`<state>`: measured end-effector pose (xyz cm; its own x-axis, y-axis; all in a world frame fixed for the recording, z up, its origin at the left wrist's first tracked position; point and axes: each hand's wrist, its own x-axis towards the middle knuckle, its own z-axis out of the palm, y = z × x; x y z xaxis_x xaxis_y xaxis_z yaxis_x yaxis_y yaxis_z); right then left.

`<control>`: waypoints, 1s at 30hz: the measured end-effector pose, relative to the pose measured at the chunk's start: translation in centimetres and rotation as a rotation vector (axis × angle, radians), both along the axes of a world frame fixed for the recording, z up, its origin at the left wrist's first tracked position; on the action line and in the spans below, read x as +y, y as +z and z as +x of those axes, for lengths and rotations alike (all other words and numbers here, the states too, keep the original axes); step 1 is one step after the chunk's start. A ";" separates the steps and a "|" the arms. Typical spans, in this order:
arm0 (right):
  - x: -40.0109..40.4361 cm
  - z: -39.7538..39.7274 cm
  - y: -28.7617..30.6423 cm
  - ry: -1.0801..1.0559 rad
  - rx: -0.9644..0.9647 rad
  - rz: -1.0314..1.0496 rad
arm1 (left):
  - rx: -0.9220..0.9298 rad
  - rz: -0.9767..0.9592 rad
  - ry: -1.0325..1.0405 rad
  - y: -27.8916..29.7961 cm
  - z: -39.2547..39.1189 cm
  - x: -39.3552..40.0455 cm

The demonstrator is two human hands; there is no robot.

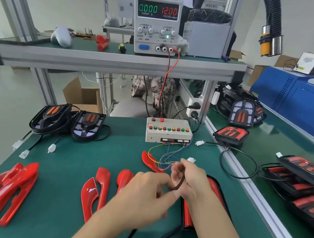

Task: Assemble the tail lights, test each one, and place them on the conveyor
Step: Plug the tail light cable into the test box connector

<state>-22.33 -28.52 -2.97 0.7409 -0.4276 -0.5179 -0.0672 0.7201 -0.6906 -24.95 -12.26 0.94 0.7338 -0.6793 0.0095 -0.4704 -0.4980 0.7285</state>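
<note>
my right hand (190, 177) pinches the black cable (179, 184) with its white plug (191, 160), my left hand (145, 192) loosely curled beside it over the tail light (215, 189) on the mat, so i'd steer the plug squarely toward the test box (168, 131), untangled.

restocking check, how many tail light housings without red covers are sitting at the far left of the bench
2, side by side: left housing propped against the right housing, cables trailing forward. Others may be hidden behind them.
</note>
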 end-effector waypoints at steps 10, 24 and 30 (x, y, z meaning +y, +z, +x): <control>-1.9 -5.1 -0.8 0.077 0.001 -0.262 | -0.402 0.073 -0.060 -3.7 9.8 -10.1; -5.1 -4.4 -1.0 0.157 0.068 -0.714 | -0.244 0.176 -0.118 -6.2 13.0 -11.3; -5.1 -2.6 -0.4 0.278 0.111 -1.039 | -0.112 -0.064 -0.201 -2.6 14.5 -7.7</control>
<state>-24.91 -33.62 -3.38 0.8513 -0.5201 -0.0690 -0.2376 -0.2650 -0.9345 -10.44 -19.98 -1.62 0.5755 -0.8072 0.1313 -0.6354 -0.3403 0.6931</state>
